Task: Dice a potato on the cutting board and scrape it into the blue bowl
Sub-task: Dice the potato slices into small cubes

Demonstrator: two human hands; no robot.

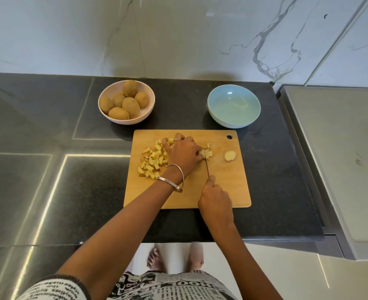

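Note:
A wooden cutting board [222,187] lies on the dark counter. On its left side sits a pile of diced potato [151,161]. My left hand [184,152] presses down on potato strips [208,153] at the board's middle. My right hand [215,198] grips a knife [207,165], its blade pointing away from me and resting against those strips. A rounded potato end piece [230,156] lies alone to the right. The blue bowl [234,109] stands empty behind the board's right corner.
A pink bowl [105,113] holding several whole potatoes stands behind the board's left corner. A grey steel surface [334,148] adjoins the counter on the right. A marble wall rises behind. The counter's front edge runs just below the board.

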